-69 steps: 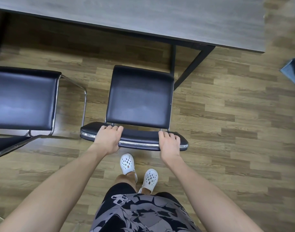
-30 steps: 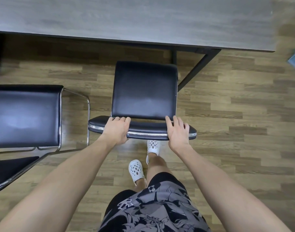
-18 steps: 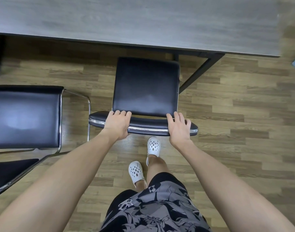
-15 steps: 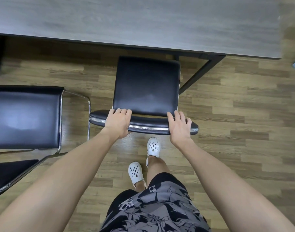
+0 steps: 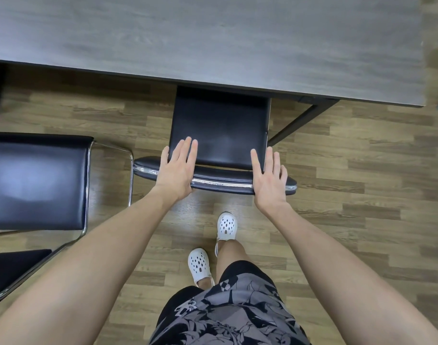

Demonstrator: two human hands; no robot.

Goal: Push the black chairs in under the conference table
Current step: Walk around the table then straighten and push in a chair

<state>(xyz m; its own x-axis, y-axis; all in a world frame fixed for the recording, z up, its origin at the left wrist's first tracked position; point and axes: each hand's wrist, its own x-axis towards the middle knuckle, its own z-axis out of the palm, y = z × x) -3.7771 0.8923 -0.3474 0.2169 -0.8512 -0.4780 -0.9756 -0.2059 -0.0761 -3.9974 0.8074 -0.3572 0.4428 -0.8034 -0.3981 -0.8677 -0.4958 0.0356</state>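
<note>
Since the earlier frame the chair [image 5: 220, 130] sits closer to the counter [image 5: 213, 41], its front seat edge now under the counter's near edge. Both grips have gone from curled over the backrest to flat.

Left grip [image 5: 175, 173]: fingers straight and together, holding nothing, heel of the palm against the backrest's top rail. Right grip [image 5: 269, 180]: same posture at the other end of the rail, fingers spread. Judgement: flat palms at both ends suit a straight shove toward the counter without twisting the chair, or a release; the view does not settle which.

Position of the chair: only the front strip of the seat is under the counter; most of the seat and the whole backrest lie on the near side. Judgement: the push is partly done.

Obstruction: the counter's slanted black leg [image 5: 300, 123] stands just beside the chair's right edge, apart from it. Judgement: a drift that way could foul the frame against the leg.

Other items: a second black chair [image 5: 36, 185] stands further along the counter to the left, well clear of its edge and not yet pushed in. Its chrome frame [image 5: 131, 170] comes close to the first chair's backrest end. White shoes [image 5: 227, 226] stand on the wood floor [image 5: 362, 195], behind the backrest.
</note>
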